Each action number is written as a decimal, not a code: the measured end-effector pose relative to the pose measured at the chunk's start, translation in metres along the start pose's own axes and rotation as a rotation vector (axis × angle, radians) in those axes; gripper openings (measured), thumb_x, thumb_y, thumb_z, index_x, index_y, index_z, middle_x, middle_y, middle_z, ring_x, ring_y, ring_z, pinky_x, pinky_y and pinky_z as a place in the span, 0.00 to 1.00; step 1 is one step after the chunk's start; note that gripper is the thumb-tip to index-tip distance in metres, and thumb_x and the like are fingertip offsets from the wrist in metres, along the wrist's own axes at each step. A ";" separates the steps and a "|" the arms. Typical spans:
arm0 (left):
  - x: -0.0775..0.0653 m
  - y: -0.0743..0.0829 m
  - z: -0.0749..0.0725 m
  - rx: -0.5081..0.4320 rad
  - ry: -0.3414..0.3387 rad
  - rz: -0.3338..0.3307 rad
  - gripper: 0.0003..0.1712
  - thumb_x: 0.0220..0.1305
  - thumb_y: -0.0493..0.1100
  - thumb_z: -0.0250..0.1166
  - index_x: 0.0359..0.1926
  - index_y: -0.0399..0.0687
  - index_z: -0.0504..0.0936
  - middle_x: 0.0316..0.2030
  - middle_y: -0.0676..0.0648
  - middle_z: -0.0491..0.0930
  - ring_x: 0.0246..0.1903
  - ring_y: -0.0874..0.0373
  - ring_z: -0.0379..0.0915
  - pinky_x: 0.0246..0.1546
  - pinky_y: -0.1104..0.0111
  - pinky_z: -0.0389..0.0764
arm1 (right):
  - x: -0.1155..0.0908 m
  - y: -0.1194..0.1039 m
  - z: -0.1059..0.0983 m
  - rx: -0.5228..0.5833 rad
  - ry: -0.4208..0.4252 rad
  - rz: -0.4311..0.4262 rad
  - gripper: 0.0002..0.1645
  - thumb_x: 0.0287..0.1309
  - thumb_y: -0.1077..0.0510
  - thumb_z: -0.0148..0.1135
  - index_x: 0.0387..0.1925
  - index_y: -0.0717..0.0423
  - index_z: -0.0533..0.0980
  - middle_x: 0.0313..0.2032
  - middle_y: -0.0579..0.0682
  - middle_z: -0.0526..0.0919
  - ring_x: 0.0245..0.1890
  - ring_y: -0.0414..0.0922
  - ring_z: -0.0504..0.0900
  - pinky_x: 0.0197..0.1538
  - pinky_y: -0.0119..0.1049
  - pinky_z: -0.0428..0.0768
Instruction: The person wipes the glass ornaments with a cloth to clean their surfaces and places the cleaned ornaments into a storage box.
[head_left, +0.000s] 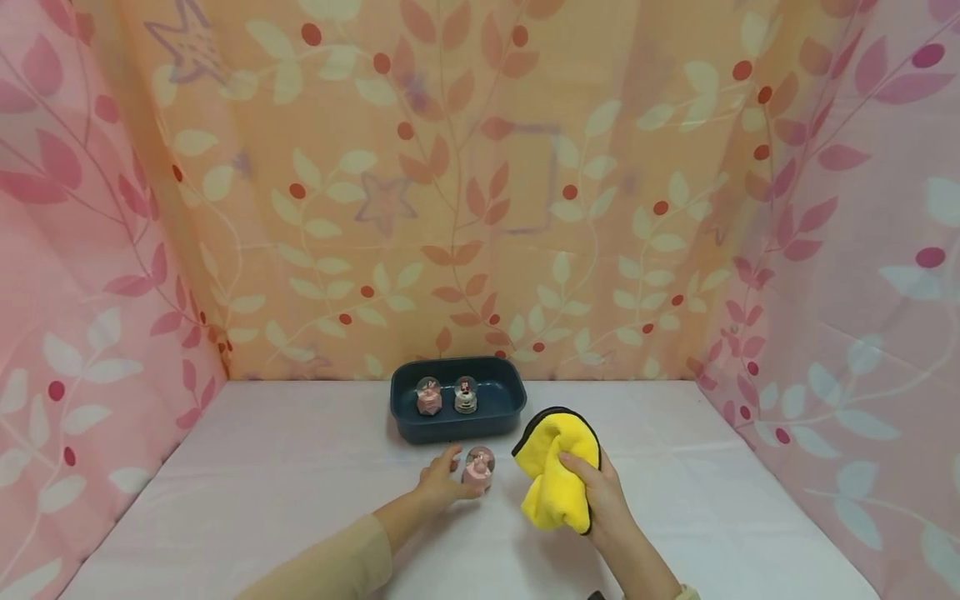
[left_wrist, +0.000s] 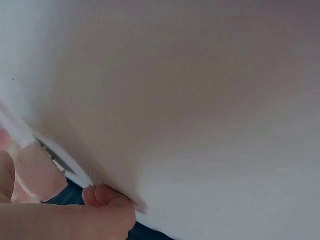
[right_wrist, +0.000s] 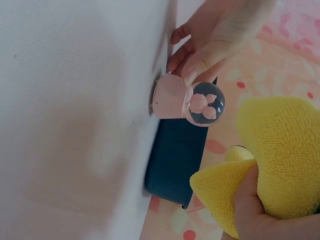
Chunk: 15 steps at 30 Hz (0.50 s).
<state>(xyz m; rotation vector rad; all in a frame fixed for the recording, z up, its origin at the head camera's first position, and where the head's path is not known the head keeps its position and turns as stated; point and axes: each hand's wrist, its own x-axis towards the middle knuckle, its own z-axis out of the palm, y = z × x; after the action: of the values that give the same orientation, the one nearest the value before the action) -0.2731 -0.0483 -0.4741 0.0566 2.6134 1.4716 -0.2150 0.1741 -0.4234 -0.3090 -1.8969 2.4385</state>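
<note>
Head view: the left hand [head_left: 438, 485] spreads its fingers loosely beside a pink snow globe [head_left: 478, 469], upright on the tabletop [head_left: 300, 467], its flat base presumably steadying it. The right hand [head_left: 607, 500] grips a yellow cloth [head_left: 557, 479], bunched perhaps for firmer hold; a dark-blue tray's [head_left: 457, 429] walls contain two others.

At 6 o'clock in the head view spreads a whitish desk [head_left: 300, 433]. Near its far edge stands a dark blue tray [head_left: 457, 433]. In it, a pink snow globe [head_left: 429, 397] sits toward the tray's 9 o'clock, a silver snow globe [head_left: 466, 397] close to its middle; both upright, not touching. An orange leaf-patterned curtain [head_left: 465, 167] fills 12 o'clock, with a purple star [head_left: 386, 202] toward 10 to 11; pink left curtain [head_left: 75, 250] at 9, pink right curtain [head_left: 862, 250] at 3
</note>
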 end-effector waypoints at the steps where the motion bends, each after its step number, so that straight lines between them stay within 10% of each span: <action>1: 0.001 0.000 0.001 0.031 -0.003 -0.005 0.45 0.47 0.40 0.78 0.66 0.39 0.66 0.50 0.36 0.74 0.52 0.38 0.64 0.54 0.44 0.66 | 0.000 0.000 0.000 -0.002 0.001 0.002 0.33 0.62 0.58 0.61 0.65 0.53 0.58 0.45 0.49 0.73 0.42 0.44 0.78 0.45 0.39 0.79; 15: 0.014 0.000 0.012 0.188 0.031 -0.123 0.43 0.42 0.49 0.81 0.61 0.46 0.75 0.45 0.41 0.72 0.50 0.43 0.64 0.53 0.42 0.63 | 0.004 0.006 0.002 0.008 0.001 0.015 0.33 0.61 0.58 0.62 0.65 0.53 0.59 0.46 0.49 0.73 0.42 0.44 0.77 0.45 0.38 0.78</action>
<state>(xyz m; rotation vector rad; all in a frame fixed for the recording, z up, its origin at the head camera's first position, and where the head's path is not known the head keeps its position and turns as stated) -0.2848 -0.0368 -0.4816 -0.1061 2.7182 1.1941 -0.2185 0.1709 -0.4288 -0.3255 -1.8910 2.4536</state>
